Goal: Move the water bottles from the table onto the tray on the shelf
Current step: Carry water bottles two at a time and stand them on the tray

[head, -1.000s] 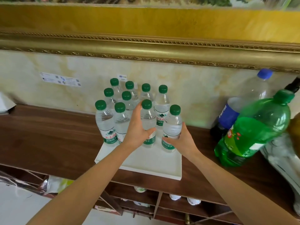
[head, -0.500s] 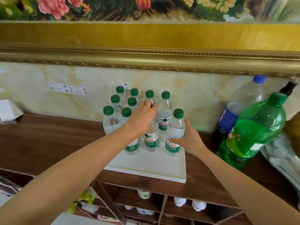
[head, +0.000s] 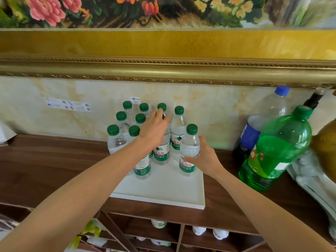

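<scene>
On the white tray [head: 163, 195], our right hand [head: 205, 159] keeps a grip round one water bottle [head: 189, 151]; our left hand [head: 154, 131], fingers spread wide, rests on another bottle [head: 161, 155].

Ten small clear plastic water bottles with green screw caps [head: 141, 118] stood upright in a tight cluster on the flat white rectangular tray [head: 160, 190], filling its back half, nearest the wall. The tray lay on the dark brown wooden shelf [head: 45, 166], its front half bare. Each bottle carried a green and white label with red lettering. The front right bottle [head: 189, 151] stood near the tray's right edge, gripped round its middle by the right hand [head: 203, 157]. The left hand [head: 154, 131] lay over a bottle in the cluster's middle [head: 161, 155], hiding its cap.
</scene>
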